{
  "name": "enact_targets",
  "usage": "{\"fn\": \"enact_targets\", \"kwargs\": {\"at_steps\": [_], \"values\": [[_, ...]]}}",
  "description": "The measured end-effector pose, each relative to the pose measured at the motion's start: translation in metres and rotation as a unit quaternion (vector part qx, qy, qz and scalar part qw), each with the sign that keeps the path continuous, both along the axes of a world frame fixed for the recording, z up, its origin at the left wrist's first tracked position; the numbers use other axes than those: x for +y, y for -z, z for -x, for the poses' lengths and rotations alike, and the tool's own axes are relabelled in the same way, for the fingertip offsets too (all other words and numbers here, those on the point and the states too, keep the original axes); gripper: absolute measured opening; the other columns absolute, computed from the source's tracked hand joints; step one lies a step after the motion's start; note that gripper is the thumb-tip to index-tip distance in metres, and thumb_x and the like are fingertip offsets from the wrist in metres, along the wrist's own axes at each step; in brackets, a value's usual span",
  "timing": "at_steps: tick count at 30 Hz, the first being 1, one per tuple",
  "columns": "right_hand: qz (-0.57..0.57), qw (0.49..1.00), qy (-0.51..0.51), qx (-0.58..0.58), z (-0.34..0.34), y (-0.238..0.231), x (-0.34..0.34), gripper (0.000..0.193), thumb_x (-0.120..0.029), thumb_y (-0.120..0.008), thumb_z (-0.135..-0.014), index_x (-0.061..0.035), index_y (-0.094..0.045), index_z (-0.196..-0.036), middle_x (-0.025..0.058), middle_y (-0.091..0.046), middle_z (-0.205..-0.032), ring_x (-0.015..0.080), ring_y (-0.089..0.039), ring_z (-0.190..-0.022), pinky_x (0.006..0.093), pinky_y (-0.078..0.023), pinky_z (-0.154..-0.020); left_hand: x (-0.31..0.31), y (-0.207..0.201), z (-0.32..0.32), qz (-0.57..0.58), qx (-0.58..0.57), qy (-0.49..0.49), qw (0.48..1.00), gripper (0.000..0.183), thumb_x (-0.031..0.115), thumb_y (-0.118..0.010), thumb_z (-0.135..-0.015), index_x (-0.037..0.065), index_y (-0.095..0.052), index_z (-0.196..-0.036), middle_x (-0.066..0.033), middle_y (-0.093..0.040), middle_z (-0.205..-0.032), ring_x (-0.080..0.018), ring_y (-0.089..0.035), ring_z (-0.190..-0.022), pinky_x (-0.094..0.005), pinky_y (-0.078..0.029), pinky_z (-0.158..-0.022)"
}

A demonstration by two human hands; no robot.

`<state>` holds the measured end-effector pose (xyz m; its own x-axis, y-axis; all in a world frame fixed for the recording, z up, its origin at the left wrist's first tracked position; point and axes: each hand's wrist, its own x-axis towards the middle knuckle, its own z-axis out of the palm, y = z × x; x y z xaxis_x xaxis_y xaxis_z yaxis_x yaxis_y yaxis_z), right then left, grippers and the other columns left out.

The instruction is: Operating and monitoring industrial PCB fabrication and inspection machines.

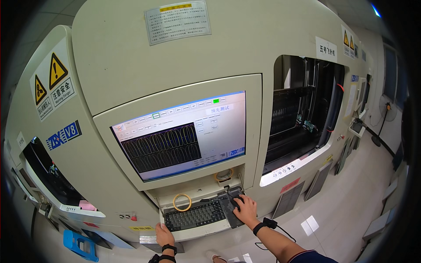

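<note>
"Looming largest, what is filling the view?"

"The cream-coloured machine [166,61]. It is standing right in front of the person, and a dark opening [298,118] is gaping in its front, towards the right."

"What is coming next in size?"

"The screen [184,136], which is glowing in the front panel and showing rows of looping outlines on black. Below it a pale tray [202,232] is jutting out, carrying the black keyboard [194,216] and, just to its right, a dark pad [230,215]."

"And what are the hands doing?"

"The left hand [165,236] is resting at the tray's left front corner; whether it is gripping the edge or only touching it, I cannot tell. The right hand [247,210] is lying over the pad, and a black band [259,228] is circling its wrist."

"Anything smaller?"

"A yellow ring [174,203] is lying by the keyboard's back edge."

"And smallest?"

"The black mouse [237,202]. It is sitting on the pad, and the right hand's fingers are curving over it in a narrow hold."
</note>
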<state>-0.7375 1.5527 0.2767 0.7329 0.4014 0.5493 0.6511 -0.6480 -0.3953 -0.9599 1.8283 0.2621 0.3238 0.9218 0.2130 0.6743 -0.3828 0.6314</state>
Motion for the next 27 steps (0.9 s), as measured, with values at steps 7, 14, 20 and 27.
{"fn": "enact_targets", "kwargs": {"at_steps": [7, 14, 20, 27], "values": [[0.007, 1.000, -0.006, 0.003, -0.0002, -0.0003, -0.0008, 0.039, -0.022, -0.062, -0.070, -0.0185, -0.063, -0.108, 0.0087, -0.052, -0.121, 0.0260, -0.047, -0.115, 0.0439, -0.034, -0.090, 0.0021, 0.0036, 0.0003, -0.012, 0.017, -0.006, 1.000, 0.036, 0.033, -0.035, -0.097, 0.005, -0.052, -0.114, -0.0168, -0.059, -0.109, -0.0383, -0.058, -0.094, -0.0466, -0.045, -0.079], [-0.001, 1.000, 0.000, -0.008, -0.0003, -0.0005, -0.0001, 0.041, -0.022, -0.063, -0.070, -0.0183, -0.062, -0.110, 0.0088, -0.051, -0.122, 0.0262, -0.046, -0.116, 0.0447, -0.034, -0.090, 0.0005, 0.0027, -0.0011, -0.014, 0.016, -0.013, 1.000, 0.037, 0.034, -0.036, -0.097, 0.007, -0.052, -0.116, -0.0171, -0.062, -0.107, -0.0384, -0.060, -0.091, -0.0477, -0.046, -0.077], [-0.007, 1.000, 0.001, -0.008, 0.0002, -0.0004, -0.0003, 0.039, -0.022, -0.063, -0.071, -0.0176, -0.062, -0.110, 0.0080, -0.051, -0.122, 0.0264, -0.045, -0.117, 0.0458, -0.034, -0.091, 0.0005, 0.0034, -0.0007, -0.007, 0.016, -0.015, 1.000, 0.038, 0.034, -0.035, -0.097, 0.006, -0.052, -0.116, -0.0177, -0.062, -0.105, -0.0389, -0.060, -0.091, -0.0474, -0.046, -0.076], [-0.015, 1.000, -0.006, -0.014, -0.0001, -0.0005, -0.0006, 0.039, -0.023, -0.063, -0.071, -0.0175, -0.062, -0.109, 0.0073, -0.051, -0.121, 0.0261, -0.045, -0.117, 0.0463, -0.033, -0.093, 0.0033, 0.0087, 0.0001, -0.020, 0.009, -0.003, 1.000, 0.038, 0.034, -0.034, -0.097, 0.005, -0.051, -0.117, -0.0183, -0.061, -0.107, -0.0395, -0.060, -0.092, -0.0472, -0.046, -0.076]]}}
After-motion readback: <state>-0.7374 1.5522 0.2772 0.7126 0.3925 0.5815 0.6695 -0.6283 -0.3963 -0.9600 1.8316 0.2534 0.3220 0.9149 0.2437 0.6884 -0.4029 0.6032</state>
